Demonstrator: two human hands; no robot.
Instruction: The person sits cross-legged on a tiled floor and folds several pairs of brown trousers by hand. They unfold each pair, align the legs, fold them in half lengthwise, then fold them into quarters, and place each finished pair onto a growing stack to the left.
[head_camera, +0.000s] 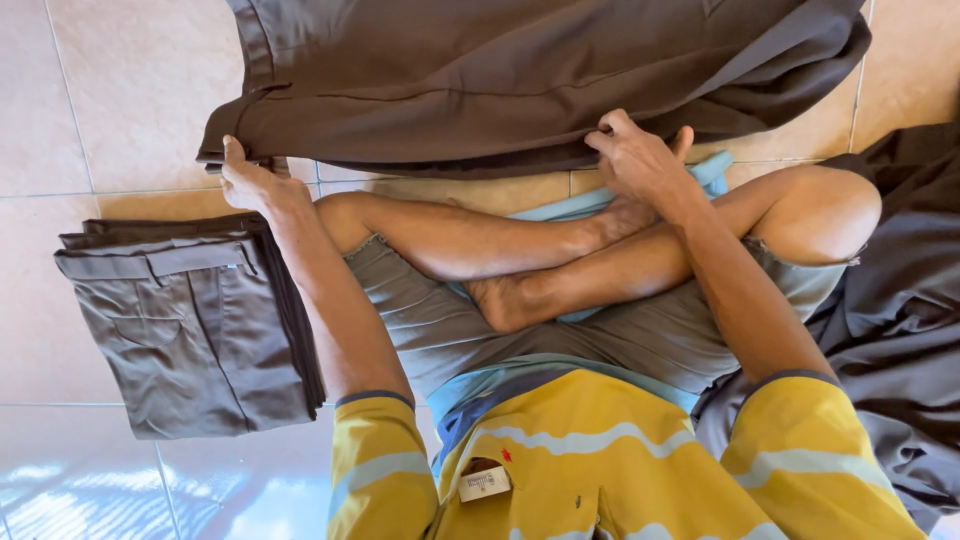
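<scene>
A pair of dark brown trousers (500, 80) lies spread flat on the tiled floor in front of my crossed legs. My left hand (250, 178) pinches the waistband corner at the trousers' near left edge. My right hand (635, 155) grips the near edge of the same trousers further right, fingers curled over the fabric. I sit cross-legged on a light blue cloth (600, 205), wearing a yellow striped shirt and grey shorts.
A folded stack of grey-brown trousers (190, 320) rests on the floor at my left. A heap of loose dark grey garments (905, 330) lies at my right. Beige floor tiles (130, 90) surround everything.
</scene>
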